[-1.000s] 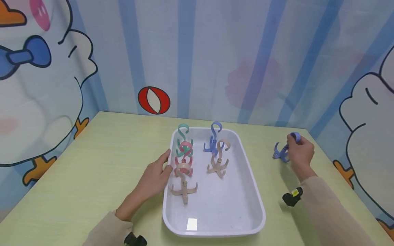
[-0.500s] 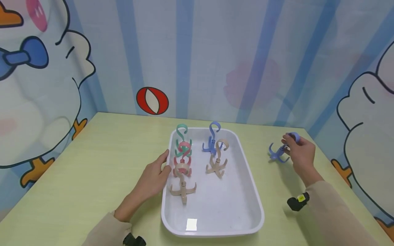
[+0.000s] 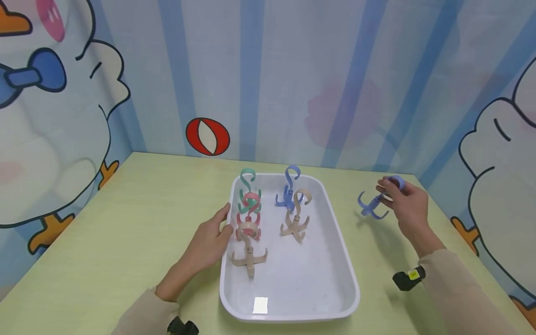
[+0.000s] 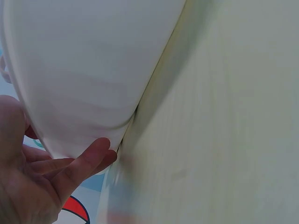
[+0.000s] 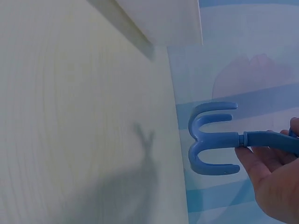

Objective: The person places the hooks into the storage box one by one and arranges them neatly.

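My right hand (image 3: 404,204) pinches a blue multi-prong hook (image 3: 371,206) by its stem and holds it in the air to the right of the white tray (image 3: 347,260); the right wrist view shows the same blue hook (image 5: 212,138) above its shadow on the table. My left hand (image 3: 211,239) rests with straight fingers against the tray's left rim, and the left wrist view shows its fingers (image 4: 79,163) touching the tray wall (image 4: 84,70). Inside the tray stand a green hook (image 3: 250,188), a pink hook (image 3: 250,211), two beige hooks (image 3: 250,251) (image 3: 296,218) and another blue hook (image 3: 289,188).
The tray lies on a pale green table (image 3: 117,232) boxed in by cartoon-printed walls (image 3: 293,83) at the back and sides. Bare tabletop lies left of the tray and between the tray and my right hand.
My right hand has lifted the blue hook off the table and carried it leftward, nearer the tray. My left hand has stayed on the tray rim.
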The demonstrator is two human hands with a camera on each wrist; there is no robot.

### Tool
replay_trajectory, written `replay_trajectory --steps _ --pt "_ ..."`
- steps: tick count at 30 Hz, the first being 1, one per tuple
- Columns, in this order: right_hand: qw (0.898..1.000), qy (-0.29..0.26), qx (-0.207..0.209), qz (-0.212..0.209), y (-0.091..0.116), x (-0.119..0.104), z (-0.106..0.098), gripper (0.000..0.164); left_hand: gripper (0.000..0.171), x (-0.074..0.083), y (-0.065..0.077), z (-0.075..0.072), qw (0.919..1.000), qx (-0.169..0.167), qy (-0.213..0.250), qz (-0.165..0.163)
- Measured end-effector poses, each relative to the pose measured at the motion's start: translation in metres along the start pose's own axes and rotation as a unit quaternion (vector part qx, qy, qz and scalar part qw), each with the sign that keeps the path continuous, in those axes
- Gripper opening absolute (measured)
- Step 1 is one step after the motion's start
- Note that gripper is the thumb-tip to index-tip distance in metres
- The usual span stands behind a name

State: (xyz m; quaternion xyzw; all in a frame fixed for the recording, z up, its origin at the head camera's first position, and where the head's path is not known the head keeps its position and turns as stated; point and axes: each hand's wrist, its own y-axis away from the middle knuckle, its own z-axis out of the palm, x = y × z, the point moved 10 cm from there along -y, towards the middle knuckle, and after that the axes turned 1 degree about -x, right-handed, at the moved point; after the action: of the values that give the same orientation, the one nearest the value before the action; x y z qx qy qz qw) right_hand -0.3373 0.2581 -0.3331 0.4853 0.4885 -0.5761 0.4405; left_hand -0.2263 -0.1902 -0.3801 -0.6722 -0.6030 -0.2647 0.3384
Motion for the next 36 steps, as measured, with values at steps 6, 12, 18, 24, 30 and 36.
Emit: replay_trajectory --steps 6,12,18,24,30,36 --pt "0.999 -0.003 -0.038 -0.025 0.008 -0.011 0.011 0.026 0.063 0.0 0.0 0.0 1.0 -0.001 -0.001 0.001" --pt "0.995 -0.004 -0.085 -0.05 0.016 -0.022 0.024 0.027 0.063 -0.001 0.0 0.001 1.0 -0.003 -0.002 0.0" --pt "0.992 0.003 -0.11 -0.054 0.022 -0.031 0.035 0.034 0.063 -0.001 -0.001 0.0 1.0 -0.004 -0.004 0.001" --pt "0.991 0.015 -0.123 -0.055 0.028 -0.036 0.042 0.034 0.064 0.0 -0.001 0.0 1.0 -0.004 -0.003 0.001" --pt "0.989 0.03 -0.131 -0.059 0.034 -0.041 0.049 0.024 0.063 0.0 -0.001 0.001 1.0 -0.004 -0.003 0.003" --pt "0.986 0.048 -0.145 -0.068 0.039 -0.046 0.058 0.026 0.064 -0.001 -0.001 0.0 1.0 -0.005 0.0 -0.001"
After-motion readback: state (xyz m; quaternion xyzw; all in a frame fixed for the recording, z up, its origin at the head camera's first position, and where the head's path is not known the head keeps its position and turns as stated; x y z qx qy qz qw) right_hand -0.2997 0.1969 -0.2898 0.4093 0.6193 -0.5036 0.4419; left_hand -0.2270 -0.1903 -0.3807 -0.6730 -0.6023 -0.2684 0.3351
